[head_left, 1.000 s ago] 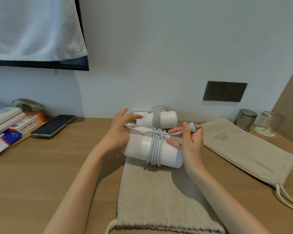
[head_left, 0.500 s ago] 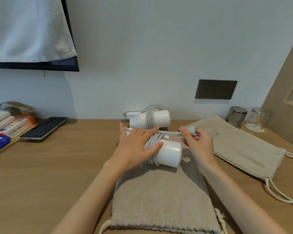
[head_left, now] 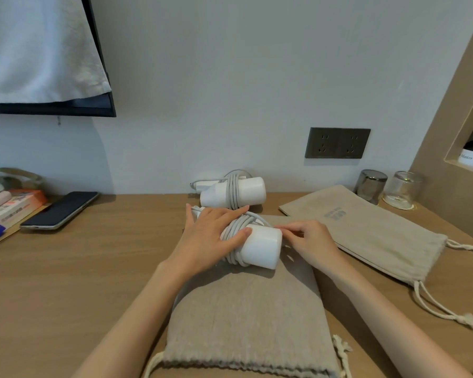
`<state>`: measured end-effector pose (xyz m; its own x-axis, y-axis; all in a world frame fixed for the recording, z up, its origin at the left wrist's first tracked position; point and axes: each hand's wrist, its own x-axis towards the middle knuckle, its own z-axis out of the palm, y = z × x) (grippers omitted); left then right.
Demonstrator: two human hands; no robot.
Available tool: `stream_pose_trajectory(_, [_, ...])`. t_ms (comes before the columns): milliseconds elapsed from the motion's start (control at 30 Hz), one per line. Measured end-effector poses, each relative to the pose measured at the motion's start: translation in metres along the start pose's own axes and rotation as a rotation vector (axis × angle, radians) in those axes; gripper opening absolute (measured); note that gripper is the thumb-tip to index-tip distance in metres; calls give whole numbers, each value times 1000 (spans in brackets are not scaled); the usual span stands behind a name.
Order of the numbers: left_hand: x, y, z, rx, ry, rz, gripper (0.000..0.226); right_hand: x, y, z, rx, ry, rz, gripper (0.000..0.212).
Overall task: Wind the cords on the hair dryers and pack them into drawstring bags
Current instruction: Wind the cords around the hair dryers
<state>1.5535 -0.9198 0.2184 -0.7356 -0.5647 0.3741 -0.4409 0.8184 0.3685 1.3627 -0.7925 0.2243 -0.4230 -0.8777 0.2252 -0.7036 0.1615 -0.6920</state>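
2 white hair dryers lie on the wooden table (head_left: 79,268), each with its grey cord wound round the body. The near hair dryer (head_left: 262,246) rests on the closed end of the near drawstring bag (head_left: 246,317), which lies flat with its gathered mouth toward 6 o'clock. The far hair dryer (head_left: 247,190) lies on the table at 12 o'clock from the near one, just beside it, close to the wall.

The left hand (head_left: 213,238) lies flat over the near dryer's left part, fingers straight and spread, pressing on the cord (head_left: 236,227) coils. The right hand (head_left: 309,238) sits at 3 o'clock of that dryer, its fingers curled and its fingertips (head_left: 281,228) drawn together against the dryer's right end; whether they pinch the cord's end I cannot tell.

A 2nd drawstring bag (head_left: 366,236) lies flat at 2 o'clock, its strings trailing toward 4 o'clock. Beyond it, 2 upturned glasses (head_left: 370,185) stand by the wall under a dark socket plate (head_left: 337,143). At 9 o'clock a phone (head_left: 60,210) lies face up beside a stack of boxes (head_left: 14,203).
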Motion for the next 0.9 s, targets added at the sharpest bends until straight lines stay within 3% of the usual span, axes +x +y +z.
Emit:
stream_pose_trajectory(133, [-1,-1,0,-39,-13,-13,64,-2,-21,-10,-26,-197,-126,41])
stream_pose_trajectory(233, [0,0,2,-144,17,-38,59,-6,-34,-15,47,-337,-83,37])
stream_pose_trajectory(300, [1,-1,2,-273,51,-79,46,-9,-42,-14,-120,-406,-91,60])
stream_pose_trajectory(400, [6,-14,8,-377,112,-111,43,-14,-52,-1,-313,-287,-149,86])
stream_pose_trajectory(500, [7,-15,5,-382,118,-240,39,-15,-50,14,-339,-156,-181,91])
stream_pose_trajectory(600, [1,-9,3,-472,108,-437,31,-13,-43,17,-340,-131,-171,97])
stream_pose_trajectory(733, [2,-11,3,-702,250,-498,6,-14,-45,14,-305,-111,-213,86])
stream_pose_trajectory(900, [2,-8,1,-710,302,-483,21,-18,-45,12,-307,-67,-258,76])
